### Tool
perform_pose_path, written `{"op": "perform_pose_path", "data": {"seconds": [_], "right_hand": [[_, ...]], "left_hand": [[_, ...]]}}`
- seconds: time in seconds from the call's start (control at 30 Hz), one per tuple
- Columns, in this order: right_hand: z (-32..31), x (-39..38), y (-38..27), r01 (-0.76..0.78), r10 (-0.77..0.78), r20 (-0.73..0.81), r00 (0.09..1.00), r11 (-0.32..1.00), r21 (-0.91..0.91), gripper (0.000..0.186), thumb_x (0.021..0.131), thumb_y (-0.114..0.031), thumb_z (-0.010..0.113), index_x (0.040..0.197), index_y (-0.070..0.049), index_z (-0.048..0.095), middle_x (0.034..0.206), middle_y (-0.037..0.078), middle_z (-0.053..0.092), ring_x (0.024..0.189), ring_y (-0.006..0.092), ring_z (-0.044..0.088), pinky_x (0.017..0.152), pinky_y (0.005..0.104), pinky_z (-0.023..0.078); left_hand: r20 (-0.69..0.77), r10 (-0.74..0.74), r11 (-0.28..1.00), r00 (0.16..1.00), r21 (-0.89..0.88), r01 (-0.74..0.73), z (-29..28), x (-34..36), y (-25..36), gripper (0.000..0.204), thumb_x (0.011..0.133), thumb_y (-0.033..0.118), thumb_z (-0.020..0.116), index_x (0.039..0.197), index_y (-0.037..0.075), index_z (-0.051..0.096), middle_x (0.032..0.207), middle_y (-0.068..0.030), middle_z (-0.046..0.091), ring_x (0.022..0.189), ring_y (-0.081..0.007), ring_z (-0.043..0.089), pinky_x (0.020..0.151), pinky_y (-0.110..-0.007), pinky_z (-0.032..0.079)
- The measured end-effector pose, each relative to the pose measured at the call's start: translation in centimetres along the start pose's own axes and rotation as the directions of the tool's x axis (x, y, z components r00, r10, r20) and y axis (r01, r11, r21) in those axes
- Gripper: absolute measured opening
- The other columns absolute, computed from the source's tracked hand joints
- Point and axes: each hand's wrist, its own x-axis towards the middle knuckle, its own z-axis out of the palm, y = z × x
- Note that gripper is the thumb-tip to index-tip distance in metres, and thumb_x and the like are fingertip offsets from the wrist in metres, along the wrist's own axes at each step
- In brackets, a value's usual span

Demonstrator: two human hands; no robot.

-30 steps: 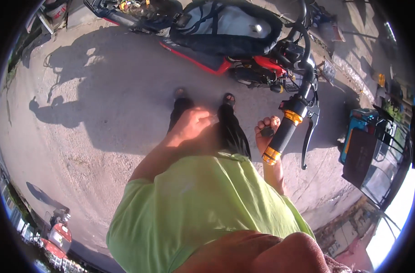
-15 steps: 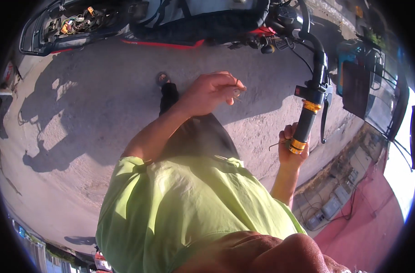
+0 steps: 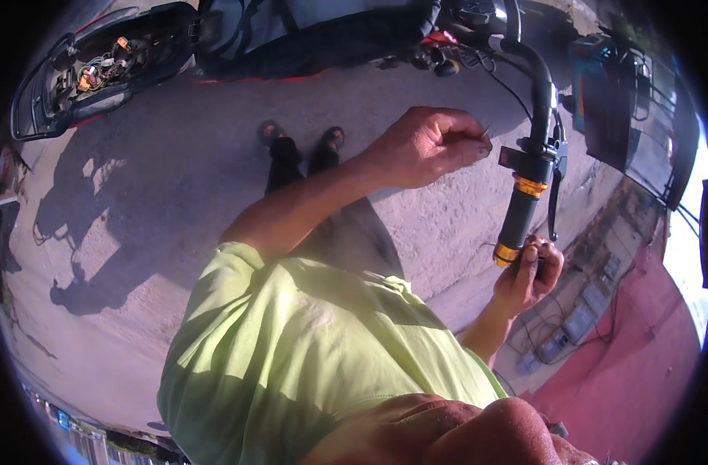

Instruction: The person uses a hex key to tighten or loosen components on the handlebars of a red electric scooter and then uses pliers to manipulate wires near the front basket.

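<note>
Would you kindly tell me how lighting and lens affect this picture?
Head view: hard sunlight, with a dark shadow on the ground at left; a bright patch at the right rim is washed out; black corners surround the fisheye circle; the thin item at the left hand is too small to identify.

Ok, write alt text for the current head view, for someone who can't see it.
A person's left hand pinches a thin piece near the switch block of a handlebar; their right hand is at the end of its black and gold grip. Tangled wires lie exposed at upper left.
</note>
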Motion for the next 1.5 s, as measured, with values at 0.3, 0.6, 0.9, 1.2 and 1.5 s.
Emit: {"op": "perform_pose_path", "data": {"seconds": [0.3, 0.6, 0.9, 1.2, 1.5], "right_hand": [[1.8, -0.2, -0.9, 0.199, -0.219, -0.029, 0.975, 0.929, -0.313, 0.012, 0.092, -0.001, 0.066, 0.101, 0.000, 0.058, 0.090, 0.011, 0.063, 0.086, 0.0213, 0.062, 0.081, 0.0360, 0.054], [2.2, -0.2, 0.3, 0.190, -0.233, -0.100, 0.967, 0.927, -0.323, 0.015, 0.091, -0.003, 0.067, 0.103, -0.002, 0.058, 0.092, 0.011, 0.062, 0.087, 0.0223, 0.062, 0.076, 0.0344, 0.056], [1.7, 0.8, 0.9, 0.148, -0.158, -0.032, 0.987, 0.966, -0.212, 0.014, 0.092, -0.002, 0.065, 0.103, -0.001, 0.057, 0.093, 0.013, 0.061, 0.087, 0.0219, 0.061, 0.077, 0.0354, 0.055], [-0.1, 0.4, 4.1, -0.239, 0.197, 0.143, 0.970, 0.875, 0.420, 0.015, 0.092, -0.006, 0.066, 0.099, -0.001, 0.054, 0.096, 0.013, 0.060, 0.092, 0.0205, 0.058, 0.086, 0.0343, 0.048], [-5.2, 1.8, 13.3, -0.934, 0.295, 0.903, 0.313, 0.268, 0.237, 0.011, 0.095, -0.011, 0.073, 0.093, -0.004, 0.064, 0.111, 0.011, 0.068, 0.077, 0.0126, 0.063, 0.072, 0.0279, 0.052]], "left_hand": [[-0.039, 0.333, 0.908, 0.942, 0.284, -0.309, 0.4, 2.8, -3.1, 0.014, 0.098, 0.012, 0.067, 0.105, 0.003, 0.074, 0.093, -0.0051, 0.070, 0.085, -0.0104, 0.066, 0.076, -0.027, 0.052], [0.121, -0.079, 0.917, 0.989, -0.381, 0.120, 1.5, 3.8, -3.6, 0.029, 0.103, 0.021, 0.063, 0.117, -0.004, 0.069, 0.102, -0.0102, 0.076, 0.093, -0.0147, 0.071, 0.081, -0.029, 0.055], [-0.015, -0.082, 0.991, 0.996, -0.109, 0.080, 0.0, 3.0, -3.3, 0.021, 0.101, 0.012, 0.065, 0.114, -0.004, 0.070, 0.103, -0.0080, 0.068, 0.089, -0.0147, 0.070, 0.079, -0.029, 0.059], [-0.307, -0.093, 0.984, 0.947, 0.119, 0.135, -2.8, -3.0, -4.3, 0.021, 0.101, 0.005, 0.063, 0.120, -0.001, 0.059, 0.096, -0.0088, 0.069, 0.089, -0.0185, 0.070, 0.085, -0.030, 0.056], [-0.389, -0.056, 0.997, 0.919, 0.025, 0.072, 11.9, -6.6, -11.1, 0.011, 0.100, 0.013, 0.066, 0.108, 0.007, 0.066, 0.114, -0.0137, 0.067, 0.110, -0.0204, 0.064, 0.094, -0.034, 0.052]]}}
